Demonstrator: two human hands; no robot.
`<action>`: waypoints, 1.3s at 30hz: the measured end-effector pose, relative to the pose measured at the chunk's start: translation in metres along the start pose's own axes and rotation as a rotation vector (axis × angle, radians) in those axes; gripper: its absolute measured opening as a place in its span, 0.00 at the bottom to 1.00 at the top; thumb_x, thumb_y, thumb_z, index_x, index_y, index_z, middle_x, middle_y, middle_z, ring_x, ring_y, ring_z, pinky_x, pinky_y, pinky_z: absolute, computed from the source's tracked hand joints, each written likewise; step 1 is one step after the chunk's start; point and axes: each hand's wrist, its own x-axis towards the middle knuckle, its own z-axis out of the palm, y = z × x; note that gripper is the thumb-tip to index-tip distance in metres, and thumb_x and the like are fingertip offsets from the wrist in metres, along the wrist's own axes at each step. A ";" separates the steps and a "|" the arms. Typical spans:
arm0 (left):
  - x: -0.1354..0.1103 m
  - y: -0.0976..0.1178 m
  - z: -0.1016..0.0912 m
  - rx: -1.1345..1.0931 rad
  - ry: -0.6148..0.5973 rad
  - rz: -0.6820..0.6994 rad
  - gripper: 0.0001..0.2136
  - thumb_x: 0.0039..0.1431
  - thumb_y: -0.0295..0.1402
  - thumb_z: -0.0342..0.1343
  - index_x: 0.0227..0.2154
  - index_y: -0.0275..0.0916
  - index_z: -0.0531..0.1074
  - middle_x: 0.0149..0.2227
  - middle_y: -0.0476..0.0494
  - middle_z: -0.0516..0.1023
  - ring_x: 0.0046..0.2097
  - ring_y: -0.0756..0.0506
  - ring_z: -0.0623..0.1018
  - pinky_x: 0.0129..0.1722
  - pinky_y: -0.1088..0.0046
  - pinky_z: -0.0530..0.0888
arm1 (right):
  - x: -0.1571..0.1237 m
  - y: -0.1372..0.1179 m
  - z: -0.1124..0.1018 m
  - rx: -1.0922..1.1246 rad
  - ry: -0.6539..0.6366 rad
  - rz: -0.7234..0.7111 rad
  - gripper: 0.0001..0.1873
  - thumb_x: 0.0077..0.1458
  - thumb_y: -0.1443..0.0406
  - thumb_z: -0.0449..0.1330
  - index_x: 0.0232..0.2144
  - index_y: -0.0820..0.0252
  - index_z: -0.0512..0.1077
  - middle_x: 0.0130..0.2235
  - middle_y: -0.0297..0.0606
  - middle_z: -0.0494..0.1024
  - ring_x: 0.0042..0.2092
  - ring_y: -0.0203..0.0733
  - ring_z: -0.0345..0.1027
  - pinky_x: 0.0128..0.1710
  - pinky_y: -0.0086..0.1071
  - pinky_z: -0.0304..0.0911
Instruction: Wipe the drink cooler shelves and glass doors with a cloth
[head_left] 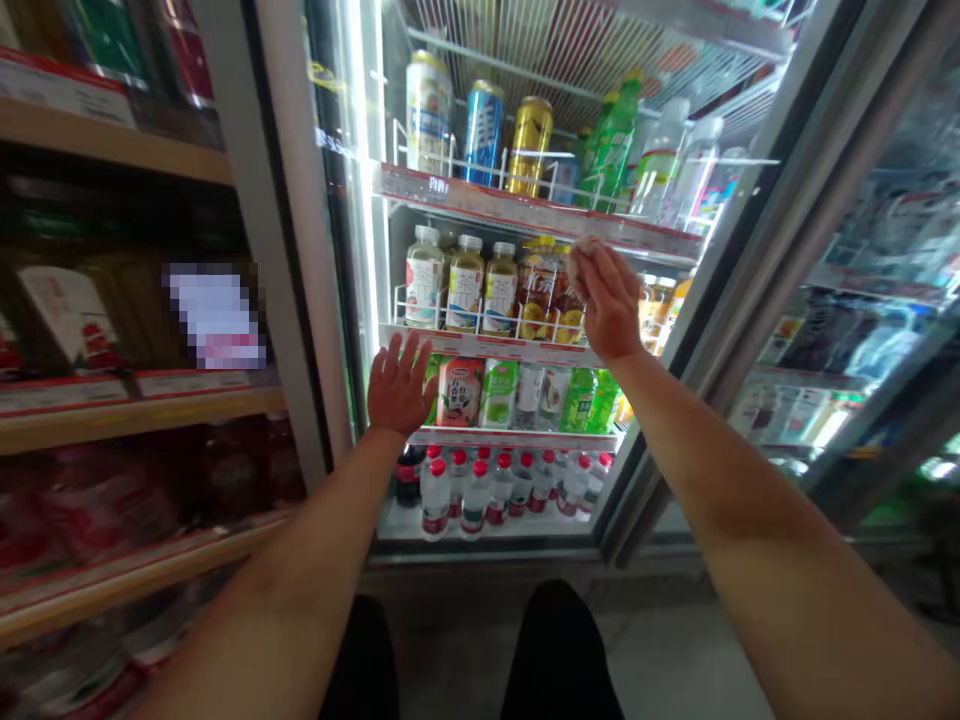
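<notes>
What seems to be a cloth (581, 262) is gripped in the right hand (613, 308), farther and more right than the open left hand (399, 388).

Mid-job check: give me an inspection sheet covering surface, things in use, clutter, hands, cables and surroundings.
Surface: upright cooler front, apparently glazed; hand contact cannot be confirmed.
Job's things: crumpled pale cloth, or something like it, in the right hand.
Clutter: cans, tea bottles and red-capped bottles stand on the cooler's levels.
Hands: left hand open, fingers spread, lower than the right; right hand holds the cloth.
Cables: nothing seen.
Surroundings: stocked wood-edged shelves left; more glass-fronted drinks, blurred, right.
</notes>
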 end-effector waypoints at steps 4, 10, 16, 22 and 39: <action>0.000 0.000 0.001 -0.024 -0.007 -0.014 0.27 0.70 0.40 0.47 0.69 0.42 0.55 0.70 0.38 0.56 0.73 0.37 0.47 0.72 0.52 0.46 | -0.026 0.005 0.001 -0.022 0.002 -0.039 0.27 0.71 0.65 0.45 0.70 0.52 0.54 0.67 0.39 0.65 0.70 0.49 0.52 0.70 0.49 0.53; 0.000 -0.001 0.002 0.044 0.046 0.038 0.30 0.69 0.38 0.50 0.71 0.42 0.51 0.70 0.38 0.55 0.73 0.38 0.47 0.71 0.52 0.48 | -0.052 0.010 -0.003 0.050 0.030 -0.025 0.30 0.70 0.67 0.46 0.71 0.45 0.49 0.69 0.36 0.62 0.70 0.48 0.52 0.70 0.49 0.53; 0.000 -0.001 0.002 0.031 0.034 0.034 0.30 0.69 0.37 0.50 0.71 0.43 0.50 0.71 0.39 0.54 0.73 0.38 0.46 0.71 0.52 0.47 | -0.106 0.010 -0.002 -0.025 -0.016 -0.135 0.33 0.69 0.70 0.47 0.71 0.46 0.45 0.65 0.39 0.68 0.69 0.47 0.55 0.68 0.48 0.55; 0.000 -0.001 0.002 0.000 0.014 0.004 0.29 0.69 0.39 0.49 0.71 0.43 0.51 0.71 0.39 0.55 0.73 0.38 0.46 0.71 0.51 0.46 | -0.138 0.013 -0.010 -0.017 0.059 0.046 0.31 0.69 0.69 0.49 0.71 0.49 0.50 0.68 0.41 0.64 0.70 0.47 0.52 0.69 0.48 0.55; 0.001 0.001 0.000 -0.001 -0.022 -0.010 0.27 0.69 0.39 0.47 0.69 0.39 0.56 0.70 0.37 0.56 0.73 0.39 0.44 0.72 0.52 0.46 | -0.192 -0.045 -0.010 0.079 -0.303 -0.194 0.37 0.66 0.76 0.45 0.72 0.54 0.42 0.65 0.43 0.68 0.72 0.45 0.49 0.70 0.48 0.49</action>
